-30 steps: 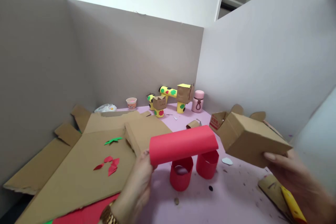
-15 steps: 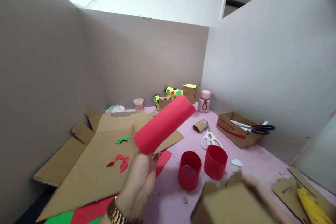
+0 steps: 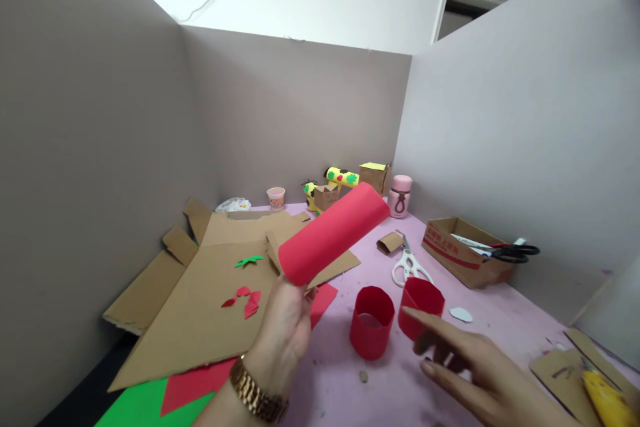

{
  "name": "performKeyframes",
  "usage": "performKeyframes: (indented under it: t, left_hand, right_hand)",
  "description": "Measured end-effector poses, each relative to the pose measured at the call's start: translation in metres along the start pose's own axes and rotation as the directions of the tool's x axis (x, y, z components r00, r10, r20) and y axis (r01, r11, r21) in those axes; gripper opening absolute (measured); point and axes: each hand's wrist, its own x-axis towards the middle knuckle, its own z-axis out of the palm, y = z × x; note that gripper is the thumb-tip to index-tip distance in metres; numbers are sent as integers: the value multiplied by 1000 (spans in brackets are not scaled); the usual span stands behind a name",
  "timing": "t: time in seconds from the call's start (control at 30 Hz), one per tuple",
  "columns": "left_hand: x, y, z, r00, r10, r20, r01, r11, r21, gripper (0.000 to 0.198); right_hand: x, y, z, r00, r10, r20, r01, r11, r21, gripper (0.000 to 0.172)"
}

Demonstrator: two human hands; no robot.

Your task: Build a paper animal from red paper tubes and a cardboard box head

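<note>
A long red paper tube (image 3: 334,233) is tilted up to the right, its lower end held in my left hand (image 3: 290,317), which has a gold watch at the wrist. My right hand (image 3: 470,360) is over the pink table with fingers apart and nothing between them. Its index fingertip overlaps the front of a short red ring (image 3: 414,323); whether they touch I cannot tell. Just left of that ring stands another short red ring (image 3: 371,333), open at the top.
Flat cardboard (image 3: 200,307) with red and green paper pieces covers the left. White scissors (image 3: 409,265) lie behind the rings. A cardboard box (image 3: 465,260) holds black scissors at right. A pink bottle (image 3: 401,197) stands at the back. A yellow glue bottle (image 3: 607,400) lies front right.
The cardboard box that was blurred near my right hand has gone from view. That hand now reaches toward the right red ring with spread fingers. My left hand still holds the tube.
</note>
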Motion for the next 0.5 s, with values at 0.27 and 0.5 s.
performKeyframes:
  t: [0.27, 0.5]
  left_hand:
    - [0, 1, 0, 1000, -7, 2, 7, 1000, -20, 29]
    - [2, 1, 0, 1000, -4, 3, 4, 999, -39, 27]
  right_hand:
    - [60, -27, 44, 993, -115, 37, 120, 983, -141, 19]
    - [17, -19, 6, 995, 55, 85, -70, 980, 186, 29]
